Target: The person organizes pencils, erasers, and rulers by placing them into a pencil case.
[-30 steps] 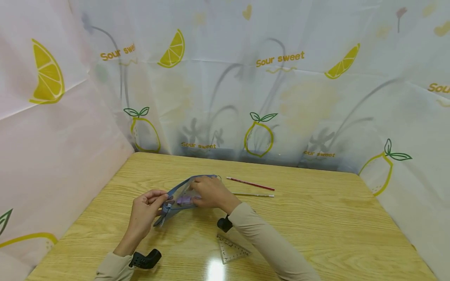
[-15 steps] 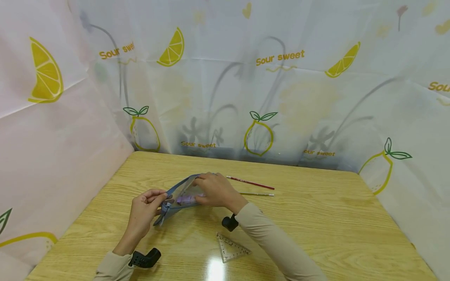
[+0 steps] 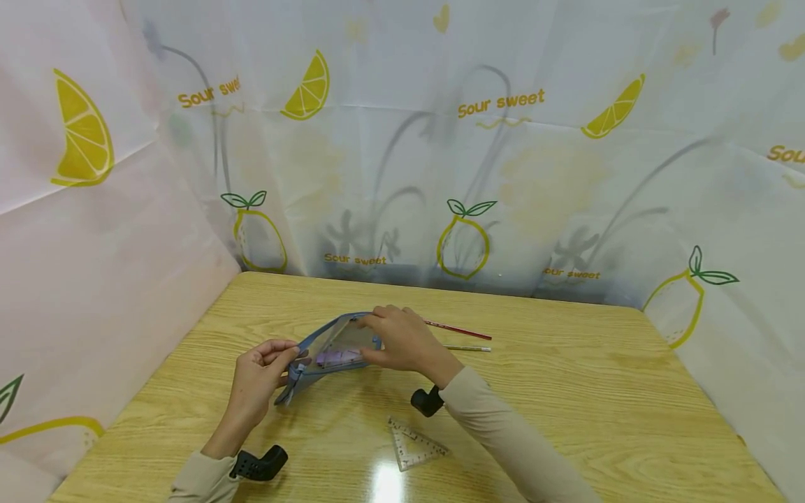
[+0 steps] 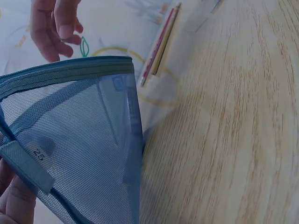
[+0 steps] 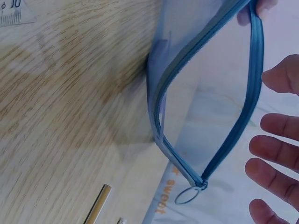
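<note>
**Mesh pouch between the hands, mouth gaping**

Head view: The blue mesh pouch (image 3: 344, 337) lies between the two hands on the table (image 3: 566, 384). Its long axis runs from near left to far right. The left hand (image 3: 254, 381) is the nearer, pinching the pouch's near end between thumb and fingers. The right hand (image 3: 405, 340) is at the far end, fingers bent loosely over the rim. Inside, low along the front side: a purple item (image 3: 339, 358). Outside: a red pencil (image 3: 462, 330) and a yellow pencil (image 3: 468, 348) beyond the right hand; a clear set square (image 3: 423, 458) nearer the person.

Left wrist view: Left fingers hold the corner beside a tab and a label (image 4: 39, 154) reading "25". Through the mesh, a long purplish shape follows one side. Right hand appears beyond the zip edge, with nothing in its fingers.

Right wrist view: The zip is undone, its two sides spread wide and meeting at the zip pull (image 5: 203, 185). Right fingers are parted and grasp nothing; the thumb is just beside the rim, contact cannot be told.
</note>
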`<act>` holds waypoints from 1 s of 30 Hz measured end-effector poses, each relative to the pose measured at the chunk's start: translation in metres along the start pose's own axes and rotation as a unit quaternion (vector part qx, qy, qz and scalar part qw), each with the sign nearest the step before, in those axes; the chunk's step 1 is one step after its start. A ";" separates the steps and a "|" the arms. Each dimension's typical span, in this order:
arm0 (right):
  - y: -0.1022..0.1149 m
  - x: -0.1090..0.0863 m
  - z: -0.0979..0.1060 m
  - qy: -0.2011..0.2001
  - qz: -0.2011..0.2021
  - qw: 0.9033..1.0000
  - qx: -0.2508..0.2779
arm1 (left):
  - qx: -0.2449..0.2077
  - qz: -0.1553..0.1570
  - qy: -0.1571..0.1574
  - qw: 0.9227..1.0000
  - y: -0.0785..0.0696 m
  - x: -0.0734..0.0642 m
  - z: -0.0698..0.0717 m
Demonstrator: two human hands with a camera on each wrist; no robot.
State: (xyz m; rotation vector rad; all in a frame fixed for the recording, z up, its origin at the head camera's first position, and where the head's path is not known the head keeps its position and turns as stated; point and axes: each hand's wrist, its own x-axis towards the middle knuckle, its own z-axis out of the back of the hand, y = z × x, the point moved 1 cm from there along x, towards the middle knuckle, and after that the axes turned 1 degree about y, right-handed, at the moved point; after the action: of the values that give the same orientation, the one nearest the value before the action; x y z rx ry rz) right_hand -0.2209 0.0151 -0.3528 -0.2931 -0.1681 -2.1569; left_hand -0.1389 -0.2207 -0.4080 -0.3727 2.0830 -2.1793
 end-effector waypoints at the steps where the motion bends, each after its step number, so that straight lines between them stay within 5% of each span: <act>1: 0.000 -0.002 0.002 -0.004 -0.001 1.000 0.004 | 0.003 -0.001 -0.001 1.000 0.000 0.000 0.000; 30: -0.014 -0.064 0.016 -0.095 -0.022 0.993 0.071 | 0.016 -0.001 -0.009 1.000 0.000 -0.001 0.003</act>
State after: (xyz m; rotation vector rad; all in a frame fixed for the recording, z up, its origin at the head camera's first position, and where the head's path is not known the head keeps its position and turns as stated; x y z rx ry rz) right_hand -0.1957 0.0773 -0.3551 -0.4143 -0.4382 -2.1455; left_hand -0.1371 -0.2232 -0.4085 -0.3902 2.0361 -2.1994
